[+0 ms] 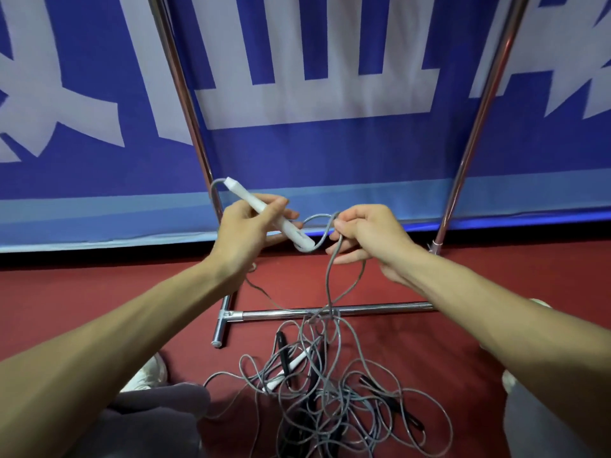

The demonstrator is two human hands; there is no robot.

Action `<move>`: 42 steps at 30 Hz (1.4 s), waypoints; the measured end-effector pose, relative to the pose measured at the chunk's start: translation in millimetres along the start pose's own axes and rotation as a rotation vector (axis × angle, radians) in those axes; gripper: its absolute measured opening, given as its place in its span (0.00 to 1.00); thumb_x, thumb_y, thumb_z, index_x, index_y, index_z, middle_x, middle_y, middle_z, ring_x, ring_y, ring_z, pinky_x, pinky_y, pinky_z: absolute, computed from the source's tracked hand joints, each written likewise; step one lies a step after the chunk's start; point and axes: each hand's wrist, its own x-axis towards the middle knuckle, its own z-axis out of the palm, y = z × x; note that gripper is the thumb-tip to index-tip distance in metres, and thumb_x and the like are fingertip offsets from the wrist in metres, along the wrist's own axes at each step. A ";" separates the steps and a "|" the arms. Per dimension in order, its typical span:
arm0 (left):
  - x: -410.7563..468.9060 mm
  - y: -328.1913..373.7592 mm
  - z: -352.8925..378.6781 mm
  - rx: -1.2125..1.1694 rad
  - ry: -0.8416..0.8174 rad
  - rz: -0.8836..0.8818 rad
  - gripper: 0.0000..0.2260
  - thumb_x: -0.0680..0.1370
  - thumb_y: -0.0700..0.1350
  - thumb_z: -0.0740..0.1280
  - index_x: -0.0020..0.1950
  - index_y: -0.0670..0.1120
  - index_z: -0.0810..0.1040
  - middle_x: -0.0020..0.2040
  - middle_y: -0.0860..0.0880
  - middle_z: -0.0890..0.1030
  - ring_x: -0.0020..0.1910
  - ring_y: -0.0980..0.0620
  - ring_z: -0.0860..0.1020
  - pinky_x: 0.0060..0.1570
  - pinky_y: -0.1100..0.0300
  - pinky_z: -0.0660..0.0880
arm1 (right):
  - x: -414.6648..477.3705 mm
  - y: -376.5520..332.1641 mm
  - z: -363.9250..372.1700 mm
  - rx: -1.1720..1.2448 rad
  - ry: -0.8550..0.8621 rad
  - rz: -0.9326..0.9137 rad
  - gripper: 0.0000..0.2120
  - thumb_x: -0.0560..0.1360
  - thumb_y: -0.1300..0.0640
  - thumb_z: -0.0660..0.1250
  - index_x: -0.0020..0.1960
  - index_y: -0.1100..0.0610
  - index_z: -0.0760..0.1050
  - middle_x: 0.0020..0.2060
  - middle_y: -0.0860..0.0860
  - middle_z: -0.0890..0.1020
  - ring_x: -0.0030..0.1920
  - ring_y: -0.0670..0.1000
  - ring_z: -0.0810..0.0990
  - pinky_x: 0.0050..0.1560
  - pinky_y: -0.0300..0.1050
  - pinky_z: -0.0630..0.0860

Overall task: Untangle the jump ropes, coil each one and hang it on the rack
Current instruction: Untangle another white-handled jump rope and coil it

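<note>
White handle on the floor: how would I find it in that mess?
Start at the rack's chrome bottom bar. Nearer the camera lies the grey rope tangle, and the white handle rests slanted in its left part. The neighbouring black handles are dark; it alone is white.

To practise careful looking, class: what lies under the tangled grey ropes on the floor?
Under the tangle, a white handle, black handles and red floor show through the loops. Their full lengths are covered.

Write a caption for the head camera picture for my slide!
Left hand grips a white handle while the right hand pinches grey rope above a tangled pile by the rack.
</note>
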 end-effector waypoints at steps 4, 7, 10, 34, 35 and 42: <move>-6.0 3.5 11.4 0.042 0.034 0.139 0.06 0.81 0.40 0.63 0.46 0.40 0.75 0.37 0.41 0.82 0.39 0.44 0.84 0.41 0.56 0.81 | 4.8 -2.8 -5.6 -0.017 0.090 0.053 0.07 0.77 0.66 0.61 0.42 0.61 0.75 0.34 0.55 0.80 0.30 0.52 0.82 0.27 0.43 0.79; -4.5 13.1 16.6 0.024 0.146 0.300 0.08 0.83 0.43 0.61 0.44 0.42 0.73 0.31 0.47 0.80 0.31 0.48 0.81 0.34 0.58 0.79 | 5.6 -1.1 -8.3 -0.318 0.040 0.044 0.08 0.73 0.67 0.60 0.39 0.61 0.76 0.32 0.56 0.81 0.28 0.53 0.81 0.27 0.43 0.78; 7.6 22.9 6.5 -0.009 0.272 0.363 0.10 0.83 0.43 0.60 0.43 0.44 0.72 0.28 0.49 0.77 0.27 0.50 0.78 0.30 0.60 0.76 | 2.3 0.5 -14.4 -0.750 -0.046 0.054 0.12 0.72 0.64 0.57 0.39 0.58 0.78 0.31 0.58 0.83 0.31 0.58 0.84 0.35 0.47 0.82; -16.0 -28.9 27.1 0.578 -0.744 -0.036 0.04 0.79 0.38 0.67 0.47 0.39 0.79 0.45 0.41 0.83 0.48 0.45 0.82 0.53 0.58 0.78 | 7.1 -30.9 -21.3 0.494 0.161 -0.039 0.19 0.78 0.72 0.55 0.66 0.63 0.68 0.38 0.58 0.79 0.23 0.48 0.76 0.22 0.38 0.70; -16.3 -27.6 27.7 0.549 -0.725 -0.035 0.04 0.79 0.38 0.67 0.46 0.39 0.79 0.44 0.40 0.83 0.46 0.43 0.82 0.52 0.56 0.79 | 8.7 -29.0 -24.2 0.482 0.220 -0.027 0.18 0.78 0.72 0.55 0.66 0.64 0.68 0.39 0.59 0.78 0.24 0.48 0.77 0.22 0.37 0.71; -13.8 -6.8 24.0 0.259 -0.382 -0.094 0.03 0.78 0.38 0.68 0.45 0.43 0.78 0.42 0.41 0.84 0.41 0.46 0.83 0.42 0.56 0.80 | 6.9 -12.9 -27.7 0.344 0.228 0.079 0.10 0.83 0.61 0.52 0.62 0.64 0.65 0.55 0.63 0.79 0.33 0.58 0.82 0.29 0.46 0.80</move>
